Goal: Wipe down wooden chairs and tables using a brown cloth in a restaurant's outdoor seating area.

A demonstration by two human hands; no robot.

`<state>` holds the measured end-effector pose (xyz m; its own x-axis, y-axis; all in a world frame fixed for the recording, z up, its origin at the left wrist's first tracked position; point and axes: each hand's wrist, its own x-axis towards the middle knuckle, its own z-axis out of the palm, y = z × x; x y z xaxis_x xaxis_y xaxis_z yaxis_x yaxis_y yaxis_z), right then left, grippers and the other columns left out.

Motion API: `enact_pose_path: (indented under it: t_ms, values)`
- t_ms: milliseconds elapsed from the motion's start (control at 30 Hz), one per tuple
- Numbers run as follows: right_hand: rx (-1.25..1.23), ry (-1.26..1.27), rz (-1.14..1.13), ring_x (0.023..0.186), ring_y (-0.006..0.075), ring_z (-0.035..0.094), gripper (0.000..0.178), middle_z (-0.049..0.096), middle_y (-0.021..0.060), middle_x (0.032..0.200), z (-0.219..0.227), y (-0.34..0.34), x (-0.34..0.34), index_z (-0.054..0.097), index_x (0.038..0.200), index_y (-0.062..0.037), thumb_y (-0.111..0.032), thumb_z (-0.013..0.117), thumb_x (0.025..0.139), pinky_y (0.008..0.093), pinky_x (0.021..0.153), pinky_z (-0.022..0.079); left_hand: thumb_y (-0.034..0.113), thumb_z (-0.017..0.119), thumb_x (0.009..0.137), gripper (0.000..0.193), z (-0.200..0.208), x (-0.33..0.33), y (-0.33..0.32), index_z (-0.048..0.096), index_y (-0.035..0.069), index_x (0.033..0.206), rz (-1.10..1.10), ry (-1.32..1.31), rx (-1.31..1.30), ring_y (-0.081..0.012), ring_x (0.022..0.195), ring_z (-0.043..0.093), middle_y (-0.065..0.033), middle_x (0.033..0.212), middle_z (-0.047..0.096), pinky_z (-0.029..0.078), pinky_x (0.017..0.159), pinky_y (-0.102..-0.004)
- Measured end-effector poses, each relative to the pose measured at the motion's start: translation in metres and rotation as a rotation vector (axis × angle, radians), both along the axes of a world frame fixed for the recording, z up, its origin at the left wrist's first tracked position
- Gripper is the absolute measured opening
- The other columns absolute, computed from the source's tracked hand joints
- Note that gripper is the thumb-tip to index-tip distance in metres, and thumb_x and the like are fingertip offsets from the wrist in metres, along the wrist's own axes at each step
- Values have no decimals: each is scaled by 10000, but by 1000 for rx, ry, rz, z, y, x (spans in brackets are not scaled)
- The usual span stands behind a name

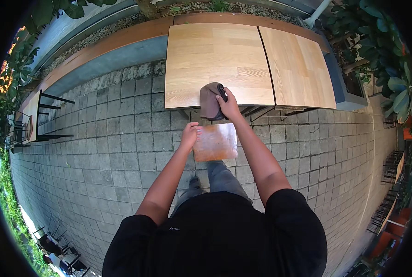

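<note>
My left hand (190, 135) is closed on the left edge of a flat rectangular sheet (215, 143), glossy, whitish and purple-grey with orange-brown patches. The sheet is in front of my legs, below the table's near edge. My right hand (229, 105) grips a soft brown-grey cloth item (210, 102) with a black edge, perhaps a pouch or a cap; its exact kind does not show. This cloth item overlaps the near edge of the wooden table (215, 60) in the view, just above the sheet. Whether it touches the tabletop I cannot tell.
A second wooden table (298, 69) adjoins the first on the right. Behind them runs a brown-topped ledge (109, 44) with a planter (349, 85) at its right end. Another table (28, 115) stands far left. Grey paving (109, 157) covers the ground; chairs (386, 207) stand at far right.
</note>
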<state>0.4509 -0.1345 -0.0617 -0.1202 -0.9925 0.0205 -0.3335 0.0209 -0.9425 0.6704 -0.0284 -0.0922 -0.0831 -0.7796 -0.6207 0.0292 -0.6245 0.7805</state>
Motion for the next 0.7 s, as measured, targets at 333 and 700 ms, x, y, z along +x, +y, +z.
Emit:
enact_pose_path:
  t_ms: [333,700]
  values:
    - [-219,788,6,1362,462,509,396,532,262,1445,-52,-17,-10,690,1288,-164,-154,764,899,570,1075,463,303,497,1125,311,-92,-5,32,608,117,1348,89,-18,195,-211,1088,749,-90,1272,750,561,863,-374]
    - [322,485,-69,1387,439,486,581,532,205,1454,-219,208,-58,618,1487,-189,-187,762,924,550,1199,394,363,791,1000,379,-284,25,119,638,123,1251,-222,-740,-307,-342,1186,689,-171,1307,718,571,949,-557]
